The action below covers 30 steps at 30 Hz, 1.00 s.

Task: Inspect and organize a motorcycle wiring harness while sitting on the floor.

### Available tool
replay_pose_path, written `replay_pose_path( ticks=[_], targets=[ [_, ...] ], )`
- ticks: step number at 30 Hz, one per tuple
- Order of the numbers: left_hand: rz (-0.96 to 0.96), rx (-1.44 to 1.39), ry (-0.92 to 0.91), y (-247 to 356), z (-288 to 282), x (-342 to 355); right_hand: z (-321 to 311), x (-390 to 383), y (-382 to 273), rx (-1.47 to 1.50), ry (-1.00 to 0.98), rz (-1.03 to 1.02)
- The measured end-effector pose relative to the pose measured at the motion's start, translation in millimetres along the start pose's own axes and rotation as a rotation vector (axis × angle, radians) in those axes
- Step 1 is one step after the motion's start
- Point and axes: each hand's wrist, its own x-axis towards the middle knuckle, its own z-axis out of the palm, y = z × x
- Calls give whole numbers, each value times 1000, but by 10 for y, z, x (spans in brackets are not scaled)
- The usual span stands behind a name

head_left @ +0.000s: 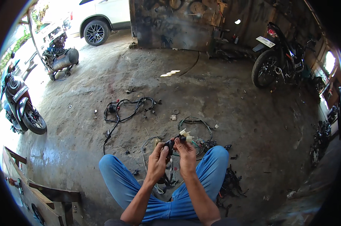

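Between my raised knees, my two hands hold a dark wiring harness (171, 146) together. My left hand (157, 162) is closed on its black part, with the thumb on top. My right hand (186, 155) pinches it close to two whitish plug connectors (186, 136), which stick out past the fingertips. The exact grip under the fingers is hidden. Loose thin wires (144, 150) lie on the floor below my hands. Beyond them is a coil of greenish wires (195, 121). Farther off to the left, a black wiring harness (119, 113) lies spread out in loops.
Dark wire scraps (232, 182) lie beside my right knee. A wooden bench (46, 194) stands at lower left. Motorcycles stand at the left (31, 116) and far right (272, 67). An air compressor (63, 60) and a white car (102, 22) are at the back left.
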Motion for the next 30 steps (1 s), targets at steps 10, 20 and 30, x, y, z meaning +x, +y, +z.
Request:
replay_pose_path(
  ticks=[10, 20, 30],
  targets=[
    [300, -75, 197, -146, 44, 42, 87, -71, -22, 115, 141, -1],
    [623, 572, -56, 115, -120, -29, 56, 68, -196, -121, 11, 2],
    [371, 281, -69, 70, -93, -96, 36, -91, -433, -310, -227, 61]
  ],
)
